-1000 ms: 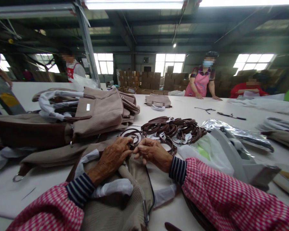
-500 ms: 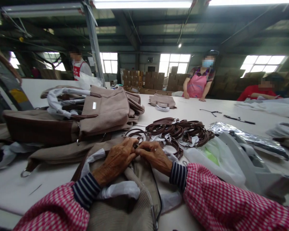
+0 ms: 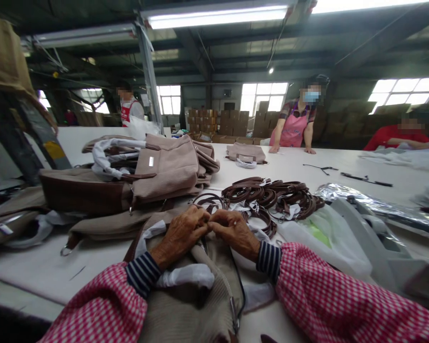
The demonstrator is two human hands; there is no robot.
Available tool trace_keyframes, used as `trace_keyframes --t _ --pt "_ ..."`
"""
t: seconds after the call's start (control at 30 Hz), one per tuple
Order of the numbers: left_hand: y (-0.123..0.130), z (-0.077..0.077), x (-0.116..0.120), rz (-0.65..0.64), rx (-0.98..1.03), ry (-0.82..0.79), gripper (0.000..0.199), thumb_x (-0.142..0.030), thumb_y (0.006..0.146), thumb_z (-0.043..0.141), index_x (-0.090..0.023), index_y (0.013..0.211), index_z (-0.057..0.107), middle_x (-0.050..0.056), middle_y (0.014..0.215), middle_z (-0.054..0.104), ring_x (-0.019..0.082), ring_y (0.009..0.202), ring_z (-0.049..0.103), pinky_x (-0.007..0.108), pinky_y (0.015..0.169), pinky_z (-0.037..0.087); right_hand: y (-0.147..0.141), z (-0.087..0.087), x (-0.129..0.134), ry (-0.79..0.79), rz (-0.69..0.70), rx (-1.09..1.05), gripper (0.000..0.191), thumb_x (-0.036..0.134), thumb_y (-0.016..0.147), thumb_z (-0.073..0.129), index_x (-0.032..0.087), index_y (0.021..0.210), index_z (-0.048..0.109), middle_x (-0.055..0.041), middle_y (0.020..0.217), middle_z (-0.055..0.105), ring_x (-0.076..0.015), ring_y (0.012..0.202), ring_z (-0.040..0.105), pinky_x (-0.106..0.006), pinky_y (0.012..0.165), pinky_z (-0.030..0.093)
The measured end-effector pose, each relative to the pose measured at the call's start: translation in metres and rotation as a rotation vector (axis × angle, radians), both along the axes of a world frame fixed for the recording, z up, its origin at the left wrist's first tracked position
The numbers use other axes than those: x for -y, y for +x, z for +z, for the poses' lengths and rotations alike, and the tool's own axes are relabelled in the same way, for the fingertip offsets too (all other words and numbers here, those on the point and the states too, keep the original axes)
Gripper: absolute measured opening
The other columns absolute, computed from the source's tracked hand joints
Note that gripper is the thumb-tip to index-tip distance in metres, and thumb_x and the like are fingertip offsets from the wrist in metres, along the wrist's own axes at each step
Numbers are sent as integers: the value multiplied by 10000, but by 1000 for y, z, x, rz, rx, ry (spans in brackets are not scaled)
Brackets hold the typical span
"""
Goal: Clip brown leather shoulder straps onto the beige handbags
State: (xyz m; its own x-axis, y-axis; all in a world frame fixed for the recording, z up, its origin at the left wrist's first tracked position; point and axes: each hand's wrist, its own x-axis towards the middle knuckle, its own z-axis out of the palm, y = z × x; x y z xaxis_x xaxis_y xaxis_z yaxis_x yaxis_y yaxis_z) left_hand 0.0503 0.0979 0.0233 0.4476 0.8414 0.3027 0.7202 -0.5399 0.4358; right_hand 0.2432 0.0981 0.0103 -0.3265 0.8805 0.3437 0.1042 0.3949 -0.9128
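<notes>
My left hand (image 3: 180, 233) and my right hand (image 3: 236, 233) meet fingertip to fingertip above the far end of a taupe ribbed handbag (image 3: 186, 317). Both are closed in a pinch; the small piece between the fingers is hidden. The handbag lies open in front of me, its zipper (image 3: 226, 288) running along the mouth. White wrapping covers its handle (image 3: 189, 276). Just beyond my fingers, a coiled brown strap (image 3: 210, 200) rests on the table, and a heap of brown straps (image 3: 271, 195) lies to the right of it.
Several finished handbags (image 3: 168, 166) are piled on the left of the white table (image 3: 289, 159). At right stand a grey tape dispenser (image 3: 372, 243), plastic bags (image 3: 329, 233) and silvery film (image 3: 375, 205). Another handbag (image 3: 246, 153) lies farther back. A co-worker in a pink apron (image 3: 289, 131) leans on the table.
The whole view has shifted slightly, so things sit a little farther right and lower. My hands stay pinched together at the handbag's far end.
</notes>
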Motion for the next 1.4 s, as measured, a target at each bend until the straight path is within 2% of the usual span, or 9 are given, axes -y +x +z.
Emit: trace_keyframes --t 0.27,0.53,0.8,0.87,0.93,1.0,1.07,1.2,1.4 --pt "-7 5 -1 -104 111 -71 249 -341 1019 534 -212 954 736 51 981 621 233 997 584 372 929 487 12 -3 -4 -212 15 -108 301 449 822 758 166 828 658 37 596 606 -78 456 484 -183 398 352" --pt "-14 11 3 -233 66 -162 257 -398 1020 547 -244 1030 753 54 1081 573 227 1084 539 380 1024 467 14 6 -3 -354 40 -237 343 425 746 804 159 893 646 5 700 672 -101 527 592 -178 417 428" --pt "-10 14 3 -208 42 -155 244 -358 1009 547 -210 921 720 50 1047 568 226 1032 534 368 960 461 66 29 19 -320 290 270 305 444 822 748 145 822 692 -20 713 654 -127 567 597 -214 470 434" --pt "-9 14 3 -219 -3 -123 256 -350 1014 543 -205 890 712 54 1022 579 232 1033 530 364 938 459 85 42 10 -199 229 385 295 431 885 685 142 829 712 -19 710 637 -132 577 593 -232 510 445" --pt "-8 14 4 -215 -38 -96 259 -352 1016 551 -203 871 705 57 998 583 238 1033 527 363 921 458 101 54 -9 24 33 583 270 364 952 580 143 887 719 -32 747 657 -147 610 609 -248 553 459" --pt "-8 13 4 -209 -44 -86 251 -354 1016 560 -205 873 704 58 992 590 241 1034 529 361 909 459 110 61 -35 253 -162 872 236 245 964 513 141 947 724 -62 833 696 -175 723 642 -275 660 487" --pt "-8 12 5 -207 -31 -82 245 -346 1014 569 -207 868 707 57 978 598 242 1028 535 359 899 461 112 62 -60 359 -240 1053 230 137 912 531 129 1017 736 -109 981 720 -222 892 662 -311 783 486" --pt "-8 12 6 -210 22 -93 232 -336 1009 579 -216 863 713 51 979 621 243 1024 550 361 892 454 99 55 -94 375 -188 1238 410 21 797 593 127 1169 731 -164 1204 694 -271 1030 668 -321 822 472" --pt "-9 6 4 -202 85 -152 244 -347 1014 565 -221 831 666 41 968 620 232 980 552 348 862 441 82 50 -112 363 -156 1390 250 112 825 686 157 1051 781 -142 1110 745 -275 1021 683 -312 786 464"
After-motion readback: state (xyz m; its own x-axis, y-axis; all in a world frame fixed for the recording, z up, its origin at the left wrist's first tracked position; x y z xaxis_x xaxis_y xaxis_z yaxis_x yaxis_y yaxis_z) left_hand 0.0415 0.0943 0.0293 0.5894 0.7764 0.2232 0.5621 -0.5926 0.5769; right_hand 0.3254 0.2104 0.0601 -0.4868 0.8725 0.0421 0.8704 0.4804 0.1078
